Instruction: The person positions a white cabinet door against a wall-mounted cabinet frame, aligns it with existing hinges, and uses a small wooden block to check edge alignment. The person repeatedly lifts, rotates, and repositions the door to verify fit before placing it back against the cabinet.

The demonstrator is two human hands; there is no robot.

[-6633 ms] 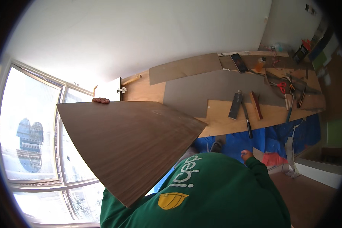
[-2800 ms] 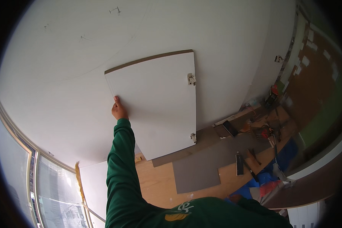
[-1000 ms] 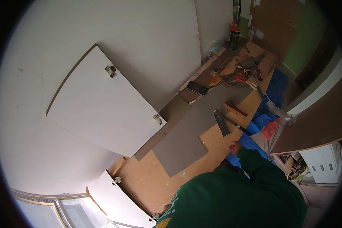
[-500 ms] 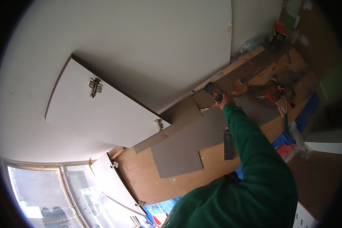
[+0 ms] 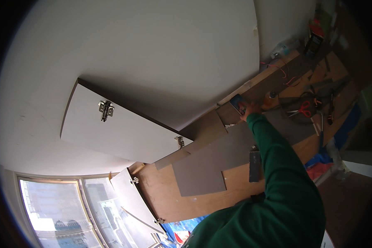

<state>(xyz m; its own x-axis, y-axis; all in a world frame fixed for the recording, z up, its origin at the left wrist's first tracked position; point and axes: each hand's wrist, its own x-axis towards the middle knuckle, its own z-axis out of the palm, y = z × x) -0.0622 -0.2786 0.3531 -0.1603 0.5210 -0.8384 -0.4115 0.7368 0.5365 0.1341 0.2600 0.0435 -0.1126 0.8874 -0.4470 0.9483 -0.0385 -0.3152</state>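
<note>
My right hand [image 5: 251,110], at the end of a green sleeve, reaches out over the workbench to a dark smartphone [image 5: 237,103]. The phone appears to lie on the boards, close to the wall-side edge. At least one finger is stretched out over its screen, and I see no grip around it. The rest of the fingers are small and partly hidden. My left hand is out of view. Just right of the hand stands an orange-brown bottle [image 5: 270,101] with a dark cap. Red-handled scissors [image 5: 304,109] lie farther right, beside a hammer-like tool [image 5: 321,128].
A white cabinet door [image 5: 124,124] with metal hinges leans at the left, another door [image 5: 136,202] stands by the window. Grey-brown sheets [image 5: 202,173] cover part of the wooden bench [image 5: 161,206]. A dark block [image 5: 255,165] lies beside my forearm; a red-black box [image 5: 314,39] stands far right.
The whole view has shifted, so things sit slightly lower and farther right. My right hand stays at the phone, its fingers now a little more over the screen.
</note>
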